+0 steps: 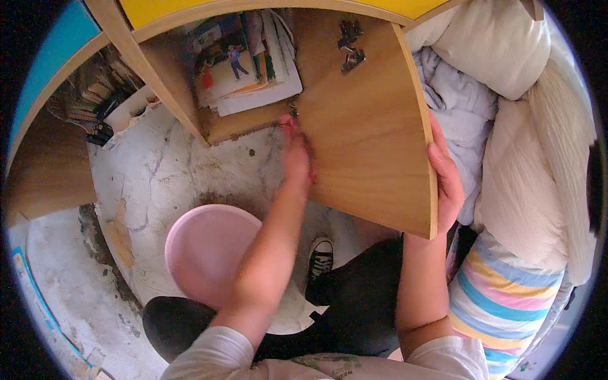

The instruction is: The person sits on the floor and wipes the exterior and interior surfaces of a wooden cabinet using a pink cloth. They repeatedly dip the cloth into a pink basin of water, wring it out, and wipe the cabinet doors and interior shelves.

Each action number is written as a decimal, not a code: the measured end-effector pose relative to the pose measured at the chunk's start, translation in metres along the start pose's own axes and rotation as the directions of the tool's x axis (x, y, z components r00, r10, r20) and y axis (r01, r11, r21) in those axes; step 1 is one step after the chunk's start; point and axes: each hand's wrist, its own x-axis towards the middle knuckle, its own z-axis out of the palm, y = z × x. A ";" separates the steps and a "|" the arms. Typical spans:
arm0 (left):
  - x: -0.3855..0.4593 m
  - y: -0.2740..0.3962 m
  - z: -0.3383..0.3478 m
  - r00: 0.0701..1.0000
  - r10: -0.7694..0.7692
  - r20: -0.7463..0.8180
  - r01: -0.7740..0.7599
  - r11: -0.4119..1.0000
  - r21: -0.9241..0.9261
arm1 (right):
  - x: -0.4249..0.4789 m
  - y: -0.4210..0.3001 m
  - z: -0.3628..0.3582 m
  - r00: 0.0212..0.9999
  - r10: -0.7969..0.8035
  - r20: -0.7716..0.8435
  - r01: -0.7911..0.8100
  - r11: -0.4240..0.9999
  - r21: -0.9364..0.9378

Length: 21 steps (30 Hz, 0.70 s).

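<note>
An open wooden cabinet door (pixel 365 133) stands out from a low cabinet, with metal hinges (pixel 351 47) near its inner top. My right hand (pixel 445 178) grips the door's outer edge, thumb on the near side and fingers partly hidden behind it. My left hand (pixel 298 152), blurred, is at the door's lower hinge side, by the cabinet's bottom edge. Something pinkish-red shows at its fingers; whether it holds a cloth cannot be told. Inside the cabinet (pixel 204 128) lie stacked books and papers (pixel 256 95), one with a picture on its cover.
A round pink basin (pixel 204 251) sits on the stained floor (pixel 142 180), left of my left forearm. At the left, a second compartment holds books (pixel 90 90) and a pale box (pixel 130 114). Cream bedding (pixel 522 180) and a striped pillow (pixel 503 308) are piled close on the right.
</note>
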 end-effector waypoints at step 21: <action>-0.131 0.152 0.208 0.550 0.525 0.650 -0.823 0.209 0.528 | 0.003 0.009 0.004 0.999 -0.007 0.053 0.006 1.000 0.015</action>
